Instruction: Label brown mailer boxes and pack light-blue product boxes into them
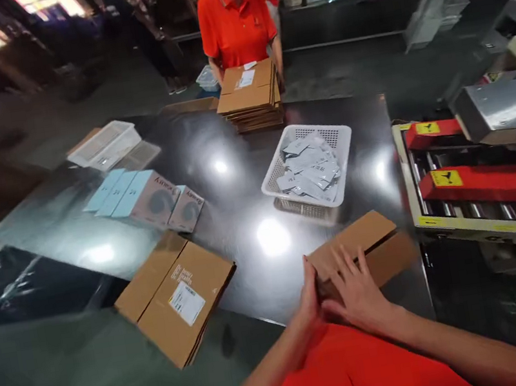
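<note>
A brown cardboard box (367, 234) lies at the near right corner of the metal table, close to my body. My left hand (309, 296) grips its left side, with the fingertips at the upper left corner and the rest of the fingers partly hidden. Over the top flaps, my right hand (358, 288) lies flat, its fingers spread and pointing away from me. A dark gap runs between the two flaps, and the right one sticks out past the box. Beyond the box stands a white basket (271, 174) of small silver-grey packets (310, 168).
Flattened cartons (158, 306) overhang the table's near left edge. Light blue boxes (141, 198) and a white tray (106, 145) sit farther left. Across the table (243, 221), a person in an orange shirt (236, 27) stands behind stacked cartons (248, 100). A red-railed roller machine (496, 181) adjoins the right.
</note>
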### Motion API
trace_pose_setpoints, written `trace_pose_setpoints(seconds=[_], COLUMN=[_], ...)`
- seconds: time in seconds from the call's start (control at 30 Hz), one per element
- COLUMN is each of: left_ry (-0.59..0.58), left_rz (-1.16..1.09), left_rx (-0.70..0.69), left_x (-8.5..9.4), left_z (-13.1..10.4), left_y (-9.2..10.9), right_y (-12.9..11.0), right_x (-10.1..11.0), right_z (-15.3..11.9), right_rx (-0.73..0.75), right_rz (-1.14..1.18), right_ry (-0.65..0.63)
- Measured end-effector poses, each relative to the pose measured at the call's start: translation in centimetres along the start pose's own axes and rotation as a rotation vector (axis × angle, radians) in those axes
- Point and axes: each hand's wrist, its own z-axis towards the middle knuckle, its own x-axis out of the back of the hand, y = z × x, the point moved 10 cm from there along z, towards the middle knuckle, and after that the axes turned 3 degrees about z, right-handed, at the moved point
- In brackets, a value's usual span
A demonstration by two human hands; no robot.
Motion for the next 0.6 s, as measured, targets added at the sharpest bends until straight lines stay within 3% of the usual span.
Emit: trace_pose_setpoints(seconds=[0.07,0.17,0.3,0.47,0.53,0.6], left_ry=[-0.063,-0.024,0.054,0.078,0.097,0.147], left_rz=[-0.078,-0.016,0.111,0.14,0.12,0.125], left_rx=[0.12,0.192,0.212,0.191,0.138,0.079], left_x=[-2.9,-3.6,-2.0,0.1,2.1,5.4], left_z=[0.4,1.5,3.4,5.3,5.7,5.6], left_y=[-2.2,-2.7,-2.8,-4.4,-3.9,-2.5], right_y=[2.8,9.0,18.0,28.4,32.4,35.7], right_x=[-0.1,-0.1,0.5,1.9,2.8,4.3], right_z=[-1.5,-2.0,2.3,11.0,13.1,14.4], right_rx=[-0.011,0.038,0.083,-0.107,-0.226,-0.336], right_rz=[-0.028,0.012,0.132,0.14,0.108,0.103], right_ry=[0.006,-0.069,-0.183,-0.09,-0.029,0.085])
